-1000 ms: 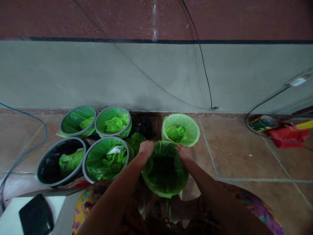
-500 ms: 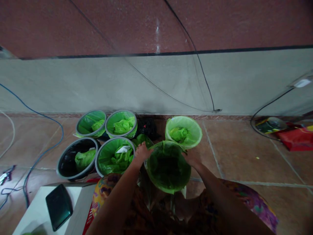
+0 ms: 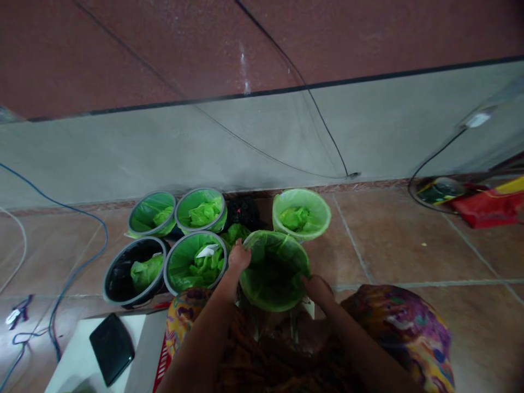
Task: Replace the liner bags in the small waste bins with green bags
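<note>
Between my hands, in front of my knees, is a bin lined with a green plastic bag (image 3: pixel 275 297), its dark inside tilted toward me. My left hand (image 3: pixel 239 255) is closed on the left side of its rim, where the bag folds over. Lower on the right side, my right hand (image 3: pixel 317 289) grips the rim and the bag edge. Just beyond it stands another green-lined bin (image 3: pixel 323 221) with a crumpled green bag (image 3: pixel 295 218) inside. To the left of my left hand is a grey-rimmed bin (image 3: pixel 195 233) holding bunched green plastic and a white slip.
Farther left are two more green-lined bins (image 3: pixel 135 210) and a black-lined bin (image 3: pixel 112 273). A black bag (image 3: pixel 242 213) lies by the wall. A dark phone or tablet (image 3: pixel 112 349) rests on a white box (image 3: pixel 69 360). Red packaging (image 3: pixel 487 207) and cables lie on the tiled floor.
My right hand has moved down along the rim of the bin, from its upper right to its lower right side. The bin has shifted slightly left in view as the camera tilted.
</note>
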### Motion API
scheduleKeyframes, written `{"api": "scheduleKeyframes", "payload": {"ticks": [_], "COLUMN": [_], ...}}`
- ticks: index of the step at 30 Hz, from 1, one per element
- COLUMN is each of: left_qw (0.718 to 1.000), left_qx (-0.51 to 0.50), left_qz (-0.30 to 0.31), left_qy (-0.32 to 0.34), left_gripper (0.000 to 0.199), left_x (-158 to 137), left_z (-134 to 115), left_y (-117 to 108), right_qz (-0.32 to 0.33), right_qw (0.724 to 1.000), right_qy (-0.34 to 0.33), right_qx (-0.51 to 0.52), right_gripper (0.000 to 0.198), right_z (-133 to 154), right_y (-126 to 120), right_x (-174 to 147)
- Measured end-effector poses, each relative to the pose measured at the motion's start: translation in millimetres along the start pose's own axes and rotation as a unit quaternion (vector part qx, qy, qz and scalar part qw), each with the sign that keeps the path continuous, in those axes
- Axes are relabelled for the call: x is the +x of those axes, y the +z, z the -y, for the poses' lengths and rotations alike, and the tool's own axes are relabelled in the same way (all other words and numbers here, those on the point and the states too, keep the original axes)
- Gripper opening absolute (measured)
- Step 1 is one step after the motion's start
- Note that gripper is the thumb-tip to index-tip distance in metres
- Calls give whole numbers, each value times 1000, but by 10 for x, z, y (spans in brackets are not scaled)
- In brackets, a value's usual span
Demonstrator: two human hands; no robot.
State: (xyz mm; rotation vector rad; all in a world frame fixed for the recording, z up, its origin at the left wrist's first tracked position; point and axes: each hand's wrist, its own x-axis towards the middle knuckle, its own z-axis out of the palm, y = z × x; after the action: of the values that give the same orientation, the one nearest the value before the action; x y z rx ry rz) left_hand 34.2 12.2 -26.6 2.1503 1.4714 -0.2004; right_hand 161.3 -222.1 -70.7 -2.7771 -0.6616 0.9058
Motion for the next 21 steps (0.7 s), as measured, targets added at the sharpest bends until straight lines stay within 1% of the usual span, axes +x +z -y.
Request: {"api": "scheduleKeyframes", "payload": {"ticks": [2, 3, 4, 5, 6, 8, 9, 11, 14, 18, 21], "left_qw": [1000, 999, 999, 998, 997, 994, 992, 988, 981, 982, 986], "left_qx": [-15, -24, -36, -50, -65, -101, -119, -153, -188, -180, -161], "left_qz": [-19, -27, -32, -35, -35, -32, -30, -31, -40, -49, -22], "left_qy": [1, 7, 16, 22, 26, 22, 18, 13, 3, -19, -45], "left_gripper": [53, 52, 50, 48, 45, 40, 36, 30, 25, 26, 29], "left_x": [81, 129, 182, 239, 295, 397, 439, 503, 573, 650, 666], "left_z": [-34, -52, -68, -79, -83, -68, -50, 1, 78, 154, 215], "left_y": [-30, -39, -41, -35, -20, 32, 64, 130, 203, 277, 365], "right_qz": [-54, -89, -120, -144, -152, -144, -131, -99, -61, -48, -33], "right_qw": [998, 995, 990, 983, 976, 961, 954, 943, 939, 942, 946], "right_qy": [9, -7, -45, -98, -148, -230, -265, -311, -326, -311, -288], "right_qx": [-36, -51, -61, -60, -55, -51, -53, -67, -94, -120, -142], "right_gripper": [46, 47, 45, 44, 44, 43, 42, 43, 43, 37, 34], "right_z": [90, 166, 263, 379, 509, 783, 910, 1111, 1241, 1198, 1148], "right_y": [-153, -251, -349, -438, -508, -573, -566, -490, -315, -161, -131], "right_x": [2, 37, 93, 167, 255, 453, 554, 736, 934, 1088, 1166]}}
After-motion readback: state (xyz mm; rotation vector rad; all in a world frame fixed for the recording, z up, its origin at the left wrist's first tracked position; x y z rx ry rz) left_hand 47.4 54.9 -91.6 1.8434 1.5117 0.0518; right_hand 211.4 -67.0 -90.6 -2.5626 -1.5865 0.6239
